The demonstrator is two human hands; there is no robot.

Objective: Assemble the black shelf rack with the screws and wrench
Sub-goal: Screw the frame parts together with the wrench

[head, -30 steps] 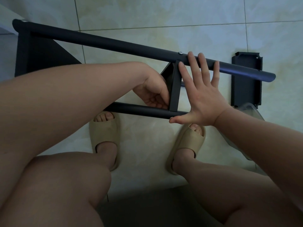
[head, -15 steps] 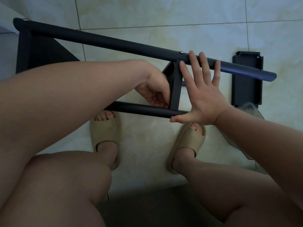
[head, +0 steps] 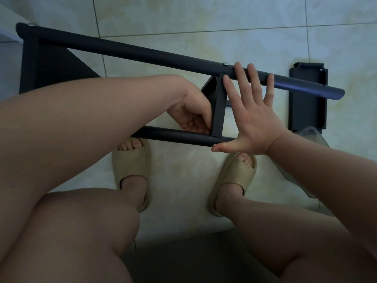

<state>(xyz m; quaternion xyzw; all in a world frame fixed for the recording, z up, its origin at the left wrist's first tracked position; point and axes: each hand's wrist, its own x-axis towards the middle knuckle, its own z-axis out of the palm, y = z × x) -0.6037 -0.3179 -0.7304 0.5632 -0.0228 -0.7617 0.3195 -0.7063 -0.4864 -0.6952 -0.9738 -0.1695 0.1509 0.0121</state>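
The black shelf rack [head: 51,68] lies on its side on the tiled floor [head: 183,17] in front of my feet, partly built. A long upper tube [head: 142,56] runs across the view, a shorter lower tube [head: 173,135] sits nearer me, and a shelf panel [head: 219,107] stands edge-on between them.

My right hand [head: 253,123] is flat and spread. Its fingers [head: 243,82] lie against the upper tube just beside the panel, and the thumb [head: 222,148] touches the end of the lower tube, bracing the two. My left hand [head: 189,115] is curled in against the panel's other face, just above the lower tube. I cannot tell whether it pinches a screw, the wrench or only the panel edge. One screw [head: 225,63] shows on top of the upper tube, above the panel.

I judge the parts to be painted metal: stiff, not fragile, and light enough singly. The half-joined frame is long, though, and will likely swing about any loose joint. The round tubes look smooth and may slip under a flat palm, so the surer hold is wrapped round a tube close to the joint, or on the panel's folded edge.

A spare panel [head: 308,99] lies on the floor beyond my right hand, with a clear plastic wrapper [head: 312,135] at its near corner.
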